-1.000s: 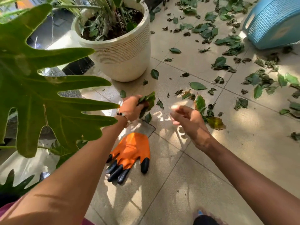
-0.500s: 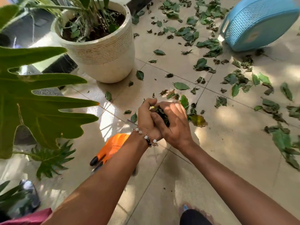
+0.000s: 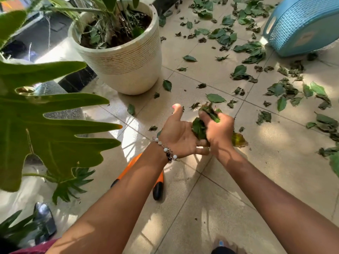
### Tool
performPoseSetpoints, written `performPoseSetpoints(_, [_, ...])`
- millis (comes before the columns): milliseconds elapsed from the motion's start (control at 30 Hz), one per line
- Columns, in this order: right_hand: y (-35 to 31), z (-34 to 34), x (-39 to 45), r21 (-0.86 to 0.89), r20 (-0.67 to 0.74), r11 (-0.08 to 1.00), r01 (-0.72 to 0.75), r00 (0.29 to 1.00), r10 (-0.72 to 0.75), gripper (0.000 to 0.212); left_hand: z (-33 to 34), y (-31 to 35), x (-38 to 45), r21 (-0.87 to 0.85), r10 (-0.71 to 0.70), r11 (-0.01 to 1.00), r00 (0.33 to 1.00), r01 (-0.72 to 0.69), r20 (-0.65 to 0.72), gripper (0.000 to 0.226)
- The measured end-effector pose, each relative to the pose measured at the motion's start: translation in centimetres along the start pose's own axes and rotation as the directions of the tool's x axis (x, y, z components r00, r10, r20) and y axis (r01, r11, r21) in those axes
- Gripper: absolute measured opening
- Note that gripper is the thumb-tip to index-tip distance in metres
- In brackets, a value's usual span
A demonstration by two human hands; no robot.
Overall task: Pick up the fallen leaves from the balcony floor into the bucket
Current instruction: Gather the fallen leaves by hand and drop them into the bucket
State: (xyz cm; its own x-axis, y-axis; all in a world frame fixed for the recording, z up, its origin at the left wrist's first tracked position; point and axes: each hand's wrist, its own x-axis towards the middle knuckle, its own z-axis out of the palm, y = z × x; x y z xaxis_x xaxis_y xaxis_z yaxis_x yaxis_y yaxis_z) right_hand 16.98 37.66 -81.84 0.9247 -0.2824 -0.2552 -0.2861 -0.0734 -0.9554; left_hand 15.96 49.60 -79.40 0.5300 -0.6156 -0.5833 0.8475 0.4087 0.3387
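Leaves (image 3: pixel 199 128) sit bunched between the two hands, a dark green clump low over the tiled balcony floor (image 3: pixel 275 171). The right hand (image 3: pixel 219 132) has its fingers (image 3: pixel 205 116) curled down over the top of the clump, grasping it, with a few leaf tips sticking up past the knuckles. The left hand (image 3: pixel 178 138) lies palm-up just beside it, touching the bunch from the side and below, thumb raised and fingers released rather than clenched; whether it bears any of the weight is hard to tell from this angle. A beaded bracelet (image 3: pixel 167 150) circles the left wrist. Directly behind the hands a yellowed leaf (image 3: pixel 238 140) lies on the floor, partly hidden by the right hand. Beyond the hands, many more fallen leaves (image 3: pixel 244 50) are scattered across the tiles, thickest toward the far right. There the blue woven bucket (image 3: pixel 302 24) lies tipped on its side, well apart from the hands. Far left of the hands stands a cream ribbed planter (image 3: pixel 128 61) holding soil and a plant. Nearer the person than the hands, an orange glove with black fingertips (image 3: pixel 158 186) lies on the floor, mostly covered by the left forearm. A large lobed green leaf (image 3: pixel 45 125) fills the left edge of the view.
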Motion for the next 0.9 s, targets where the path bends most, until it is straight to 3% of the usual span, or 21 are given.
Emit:
performPoseSetpoints(33, [0.0, 0.0, 0.3, 0.178, -0.019, 0.976, -0.122, 0.992, 0.128, 0.020, -0.2, 0.8, -0.1, 0.075, -0.034, 0.996, 0.996, 0.041, -0.084, 0.097])
performPoseSetpoints(100, [0.0, 0.0, 1.1, 0.497, 0.046, 0.811, -0.308, 0.943, 0.330, 0.013, -0.7, 2.6, -0.5, 0.152, -0.040, 0.985, 0.959, 0.085, -0.282, 0.072])
performPoseSetpoints(167, [0.1, 0.1, 1.3, 0.645, 0.164, 0.645, -0.409, 0.899, 0.406, 0.022, -2.1, 4.7, -0.7, 0.217, 0.112, 0.976, 0.865, -0.004, -0.489, 0.041])
performPoseSetpoints(200, [0.3, 0.3, 1.3, 0.672, 0.218, 0.589, -0.448, 0.881, 0.421, 0.022, -3.0, 5.6, -0.7, 0.314, 0.238, 0.948, 0.743, -0.040, -0.626, 0.026])
performPoseSetpoints(233, [0.4, 0.5, 1.1, 0.682, 0.259, 0.552, -0.480, 0.864, 0.431, 0.016, -4.1, 6.7, -0.9, 0.460, 0.387, 0.888, 0.559, -0.011, -0.733, 0.018])
performPoseSetpoints(267, [0.5, 0.7, 0.9, 0.684, 0.284, 0.526, -0.506, 0.848, 0.446, 0.015, -5.6, 7.8, -1.0, 0.627, 0.555, 0.769, 0.360, 0.123, -0.750, 0.017])
performPoseSetpoints(300, [0.7, 1.0, 0.8, 0.684, 0.308, 0.506, -0.526, 0.836, 0.454, 0.017, -7.2, 8.8, -1.1, 0.741, 0.703, 0.583, 0.249, 0.334, -0.666, 0.016])
performPoseSetpoints(333, [0.7, 1.2, 0.7, 0.686, 0.323, 0.492, -0.537, 0.829, 0.456, 0.019, -8.8, 9.7, -1.3, 0.766, 0.793, 0.365, 0.253, 0.529, -0.553, 0.019])
performPoseSetpoints(367, [0.7, 1.3, 0.6, 0.686, 0.334, 0.484, -0.544, 0.826, 0.455, 0.023, -10.3, 10.3, -1.3, 0.725, 0.814, 0.165, 0.324, 0.668, -0.483, 0.030])
performPoseSetpoints(400, [0.8, 1.4, 0.6, 0.681, 0.344, 0.483, -0.551, 0.822, 0.453, 0.028, -11.5, 10.6, -1.1, 0.677, 0.787, 0.027, 0.402, 0.736, -0.468, 0.040])
performPoseSetpoints(433, [1.0, 1.4, 0.5, 0.674, 0.354, 0.484, -0.559, 0.819, 0.453, 0.031, -12.4, 10.5, -0.8, 0.659, 0.744, -0.024, 0.453, 0.752, -0.491, 0.044])
performPoseSetpoints(533, [1.4, 1.3, 0.4, 0.653, 0.374, 0.497, -0.571, 0.814, 0.444, 0.028, -12.9, 9.4, -0.2, 0.713, 0.711, -0.006, 0.504, 0.701, -0.490, 0.043])
performPoseSetpoints(633, [1.5, 0.9, 0.3, 0.630, 0.370, 0.522, -0.575, 0.813, 0.449, 0.022, -12.5, 7.3, -0.1, 0.820, 0.769, 0.013, 0.518, 0.572, -0.374, 0.047])
performPoseSetpoints(733, [1.5, 0.3, 0.2, 0.624, 0.350, 0.529, -0.575, 0.811, 0.468, 0.018, -12.1, 5.1, 0.0, 0.880, 0.751, -0.081, 0.609, 0.468, -0.255, 0.059])
performPoseSetpoints(833, [1.3, -0.4, 0.0, 0.617, 0.339, 0.538, -0.575, 0.811, 0.478, 0.018, -11.2, 4.1, 0.0, 0.841, 0.686, -0.207, 0.687, 0.500, -0.239, 0.074])
performPoseSetpoints(900, [1.2, -0.8, -0.2, 0.614, 0.335, 0.540, -0.575, 0.810, 0.482, 0.018, -10.4, 3.7, 0.0, 0.795, 0.671, -0.285, 0.704, 0.536, -0.234, 0.064])
